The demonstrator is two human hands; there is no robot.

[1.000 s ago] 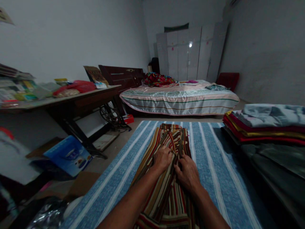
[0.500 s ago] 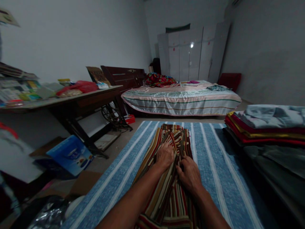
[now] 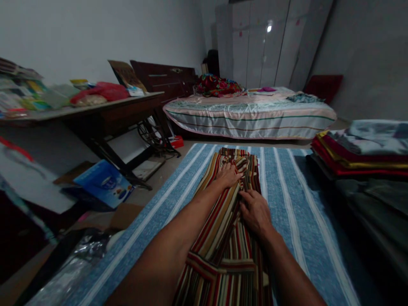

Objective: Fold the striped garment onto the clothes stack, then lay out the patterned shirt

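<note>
A striped cloth in red, brown and cream lies lengthwise on a blue cloth with white stripes. My left hand rests far out on the striped cloth, fingers stretched flat toward its far end. Nearer to me, my right hand presses on the cloth's right half, fingers bent and lying along a fold. Both forearms reach over the cloth from the bottom edge of the view.
A stack of folded fabrics in red, yellow and grey sits at the right. A bed stands behind, white wardrobes beyond it. At the left is a cluttered dark table, with a blue box and bags on the floor.
My left hand has slid farther away along the striped cloth and flattened. My right hand stays near the fold. The camera has tipped downward and moved closer.
</note>
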